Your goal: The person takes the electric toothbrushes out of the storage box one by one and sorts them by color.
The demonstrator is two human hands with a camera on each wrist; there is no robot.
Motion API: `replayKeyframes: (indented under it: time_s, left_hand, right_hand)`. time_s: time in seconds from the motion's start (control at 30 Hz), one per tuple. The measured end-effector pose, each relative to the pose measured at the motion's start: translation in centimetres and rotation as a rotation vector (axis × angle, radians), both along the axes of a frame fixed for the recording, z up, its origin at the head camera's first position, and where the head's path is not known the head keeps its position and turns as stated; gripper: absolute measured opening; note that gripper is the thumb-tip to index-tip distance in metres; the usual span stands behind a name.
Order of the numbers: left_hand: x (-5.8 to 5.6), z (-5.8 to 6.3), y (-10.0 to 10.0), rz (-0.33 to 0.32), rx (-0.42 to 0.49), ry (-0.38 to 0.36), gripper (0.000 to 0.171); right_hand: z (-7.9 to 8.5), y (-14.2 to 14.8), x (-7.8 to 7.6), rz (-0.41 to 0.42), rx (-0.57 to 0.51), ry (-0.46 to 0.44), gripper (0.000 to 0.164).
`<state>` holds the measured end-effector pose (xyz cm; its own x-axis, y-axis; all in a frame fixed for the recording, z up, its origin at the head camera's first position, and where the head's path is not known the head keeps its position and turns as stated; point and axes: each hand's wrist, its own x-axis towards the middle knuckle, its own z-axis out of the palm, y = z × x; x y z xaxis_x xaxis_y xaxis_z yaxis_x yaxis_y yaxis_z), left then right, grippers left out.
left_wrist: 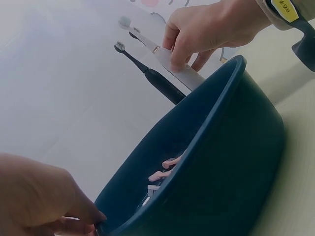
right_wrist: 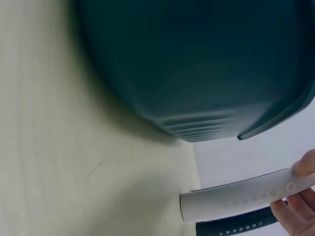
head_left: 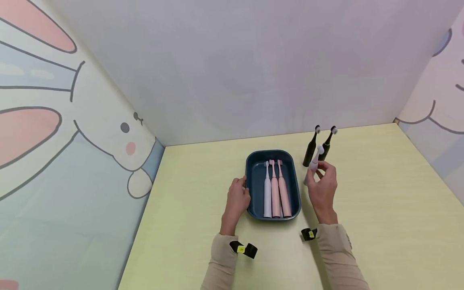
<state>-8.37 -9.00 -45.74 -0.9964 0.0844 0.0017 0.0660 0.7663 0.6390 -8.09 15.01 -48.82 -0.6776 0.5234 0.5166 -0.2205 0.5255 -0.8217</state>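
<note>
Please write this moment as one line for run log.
left hand: grips bin | right hand: holds white toothbrush | in bin: three toothbrushes | right of bin: two black toothbrushes standing

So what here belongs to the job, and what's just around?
Likely job:
white electric toothbrush, in right hand
dark blue tub, gripped by left hand
pink toothbrushes, second white toothbrush inside
two black electric toothbrushes

Just around:
rabbit mural
black wristbands

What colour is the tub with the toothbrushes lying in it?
The tub is dark blue-green; the left wrist view shows it best.
</note>
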Motion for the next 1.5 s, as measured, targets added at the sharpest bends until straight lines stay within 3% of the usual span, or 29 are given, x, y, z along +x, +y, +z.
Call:
replayKeyframes:
  time_s: [0.8,1.2,1.5]
  left_hand:
    - [0.3,0.2,0.0,0.004,-0.006,-0.005,0.041]
    - [0.2,0.2,0.0,-0.002,-0.007,0.002,0.040]
    - [0.1,0.0,0.0,0.000,0.006,0.001,0.040]
  right_hand:
    - [-0.3,0.0,0.4,0.014,0.011,0.026,0.038]
    - [2.2,-0.9,2.9,-0.001,-0.116,0.017,0.040]
    - [3.1,-3.4,3.8,0.077,-0.067,0.040,0.039]
